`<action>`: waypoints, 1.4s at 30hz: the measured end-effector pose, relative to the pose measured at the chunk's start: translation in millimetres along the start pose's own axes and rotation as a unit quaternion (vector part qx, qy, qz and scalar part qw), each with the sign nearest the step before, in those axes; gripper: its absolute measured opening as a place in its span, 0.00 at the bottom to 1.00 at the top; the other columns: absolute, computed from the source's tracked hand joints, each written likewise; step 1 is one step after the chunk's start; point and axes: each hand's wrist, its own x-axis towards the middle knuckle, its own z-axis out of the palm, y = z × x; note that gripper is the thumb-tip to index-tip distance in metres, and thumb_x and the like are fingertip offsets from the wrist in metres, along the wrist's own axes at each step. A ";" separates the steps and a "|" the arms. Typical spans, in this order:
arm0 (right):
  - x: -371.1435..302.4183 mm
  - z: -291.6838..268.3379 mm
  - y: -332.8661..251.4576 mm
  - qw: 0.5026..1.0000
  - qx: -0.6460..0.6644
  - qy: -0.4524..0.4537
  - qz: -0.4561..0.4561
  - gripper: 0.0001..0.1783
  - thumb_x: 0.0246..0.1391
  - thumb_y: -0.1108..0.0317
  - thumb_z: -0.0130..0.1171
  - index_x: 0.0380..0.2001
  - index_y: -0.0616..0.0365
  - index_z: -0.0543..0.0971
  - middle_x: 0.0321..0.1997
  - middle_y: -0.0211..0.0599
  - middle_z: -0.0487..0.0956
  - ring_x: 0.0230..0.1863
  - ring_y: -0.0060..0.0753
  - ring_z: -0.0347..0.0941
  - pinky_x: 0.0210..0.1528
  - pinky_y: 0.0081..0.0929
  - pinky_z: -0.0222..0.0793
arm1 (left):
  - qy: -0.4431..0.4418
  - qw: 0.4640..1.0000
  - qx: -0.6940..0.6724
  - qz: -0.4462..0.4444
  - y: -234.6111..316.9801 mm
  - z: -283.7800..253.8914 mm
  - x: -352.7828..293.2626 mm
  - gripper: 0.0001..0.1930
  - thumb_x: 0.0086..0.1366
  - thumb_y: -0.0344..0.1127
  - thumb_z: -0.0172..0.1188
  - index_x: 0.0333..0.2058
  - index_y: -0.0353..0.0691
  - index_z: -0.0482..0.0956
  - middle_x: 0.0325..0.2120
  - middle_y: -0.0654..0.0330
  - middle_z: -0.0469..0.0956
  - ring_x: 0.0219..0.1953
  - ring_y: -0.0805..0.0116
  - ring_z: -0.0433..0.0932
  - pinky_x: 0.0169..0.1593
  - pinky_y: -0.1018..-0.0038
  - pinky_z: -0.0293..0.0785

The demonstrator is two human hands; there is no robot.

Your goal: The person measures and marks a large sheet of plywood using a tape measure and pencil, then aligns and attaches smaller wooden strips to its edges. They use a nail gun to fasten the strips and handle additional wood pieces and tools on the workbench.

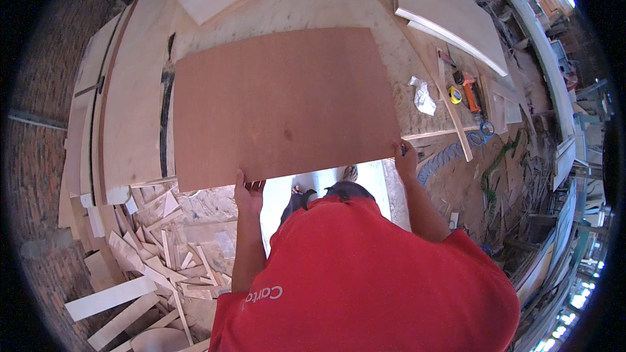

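Observation:
A large reddish-brown plywood panel lies over the near part of the wooden workbench, its front edge reaching past the bench toward me. My left hand grips that edge near its left end, with the thumb up along the side and the fingers beneath. At the panel's right front corner, my right hand is closed on the edge. Something small and dark blue shows by the right fingers, too small to name. The fingertips under the panel are hidden.
Right of the panel lie a crumpled white wrapper, a long wooden strip, a yellow tape measure and an orange tool near a blue coiled hose. Pale boards rest farther back. Wood offcuts litter the floor at left.

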 end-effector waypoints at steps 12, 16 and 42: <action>-13.7 -23.5 2.6 0.991 0.005 -0.115 -0.073 0.22 0.56 0.51 0.66 0.37 0.64 0.84 0.28 0.50 0.82 0.30 0.46 0.80 0.33 0.39 0.71 | 0.077 0.993 0.061 0.064 -5.4 23.2 -11.7 0.27 0.69 0.52 0.58 0.60 0.41 0.68 0.55 0.56 0.69 0.57 0.58 0.70 0.61 0.55 0.67; -6.3 -39.6 -10.9 0.979 -0.065 -0.139 -0.134 0.19 0.56 0.55 0.64 0.39 0.61 0.83 0.30 0.48 0.83 0.32 0.47 0.81 0.35 0.39 0.74 | 0.126 0.982 0.082 0.119 -11.1 20.8 -9.5 0.32 0.67 0.58 0.58 0.60 0.42 0.68 0.54 0.57 0.70 0.57 0.60 0.70 0.59 0.59 0.66; 335.1 105.8 -163.0 0.896 -0.145 -0.215 -0.360 0.39 0.56 0.38 0.60 0.60 0.57 0.74 0.58 0.53 0.77 0.60 0.58 0.71 0.64 0.47 0.65 | 0.207 0.958 0.128 0.152 -176.8 144.9 -114.2 0.13 0.66 0.36 0.58 0.45 0.37 0.75 0.42 0.60 0.77 0.49 0.69 0.74 0.54 0.63 0.71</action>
